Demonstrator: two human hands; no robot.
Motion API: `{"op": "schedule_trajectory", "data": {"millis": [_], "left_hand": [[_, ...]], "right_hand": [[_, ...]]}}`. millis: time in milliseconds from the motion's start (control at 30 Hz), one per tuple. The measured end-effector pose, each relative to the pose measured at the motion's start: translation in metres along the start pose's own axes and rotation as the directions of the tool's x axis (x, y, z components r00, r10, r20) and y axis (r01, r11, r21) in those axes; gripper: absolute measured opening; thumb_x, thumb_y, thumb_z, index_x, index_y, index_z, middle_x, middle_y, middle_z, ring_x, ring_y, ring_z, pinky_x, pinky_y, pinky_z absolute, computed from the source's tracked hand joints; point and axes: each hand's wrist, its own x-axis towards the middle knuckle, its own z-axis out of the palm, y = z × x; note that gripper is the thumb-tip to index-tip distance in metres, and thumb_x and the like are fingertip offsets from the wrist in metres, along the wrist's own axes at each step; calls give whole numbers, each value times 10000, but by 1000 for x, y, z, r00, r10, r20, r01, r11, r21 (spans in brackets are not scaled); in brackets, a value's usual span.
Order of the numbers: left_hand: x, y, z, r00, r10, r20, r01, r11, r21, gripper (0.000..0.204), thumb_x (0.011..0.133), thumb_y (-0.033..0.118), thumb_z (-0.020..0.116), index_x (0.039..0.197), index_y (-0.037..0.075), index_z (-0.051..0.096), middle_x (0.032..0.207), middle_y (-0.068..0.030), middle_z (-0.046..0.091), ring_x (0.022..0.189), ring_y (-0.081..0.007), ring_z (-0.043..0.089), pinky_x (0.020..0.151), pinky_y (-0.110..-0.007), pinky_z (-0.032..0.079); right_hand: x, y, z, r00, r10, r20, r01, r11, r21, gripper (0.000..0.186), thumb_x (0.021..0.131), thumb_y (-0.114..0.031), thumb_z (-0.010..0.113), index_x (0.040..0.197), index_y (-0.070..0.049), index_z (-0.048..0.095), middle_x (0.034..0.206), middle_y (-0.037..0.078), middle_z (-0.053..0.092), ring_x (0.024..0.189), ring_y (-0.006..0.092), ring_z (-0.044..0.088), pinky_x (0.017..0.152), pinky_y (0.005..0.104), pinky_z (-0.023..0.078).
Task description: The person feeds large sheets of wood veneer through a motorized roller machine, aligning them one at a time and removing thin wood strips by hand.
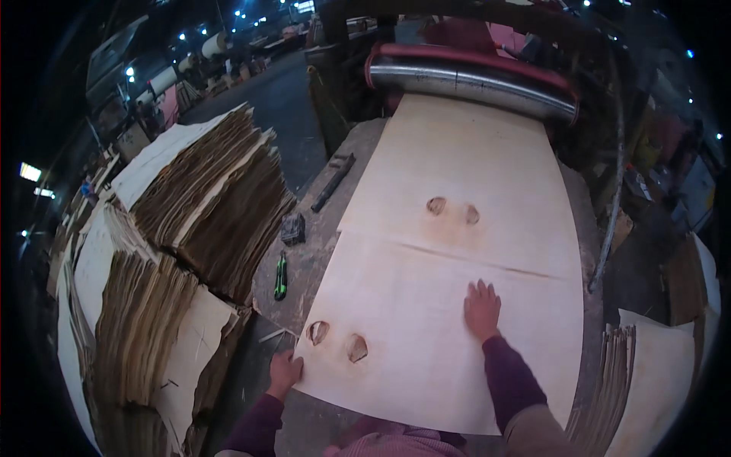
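Two pale wood veneer sheets lie on a worn bench, the near one (426, 335) meeting the far one (457, 152) along an uneven seam. Each has two dark, ragged-edged knot holes. The far sheet reaches under a shiny steel roller (472, 84). My left hand (285, 369) grips the near sheet's left edge. My right hand (482, 308) rests palm down on the near sheet, right of middle, just below the seam, fingers apart.
A green-black utility knife (281, 278), a black block (293, 228) and a dark bar (333, 183) lie on the bench's left side (270, 301). Tall veneer stacks stand left (137, 327) and right (647, 388). A metal pole (613, 213) rises beside the bench. A person (89, 190) is far left.
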Motion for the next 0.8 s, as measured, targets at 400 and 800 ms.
{"op": "schedule_trajectory", "data": {"millis": [400,800], "left_hand": [[-4,3,-44,975,14,221,60,943,-326,312,761,242,659,998,39,677,883,-154,687,829,-296,676,748,-369,521],[-4,101,-167,785,376,492,347,390,-853,322,917,170,600,1160,-42,595,1015,-107,677,861,-167,663,735,-298,537]], "right_hand": [[-297,-69,-62,985,6,174,-16,998,54,516,844,-252,587,1320,-78,493,1402,163,423,1314,419,349,1031,582,288],[-287,-83,-115,992,-53,116,46,997,64,699,720,-307,708,1344,-95,472,1392,162,431,1277,426,386,1006,577,309]]}}
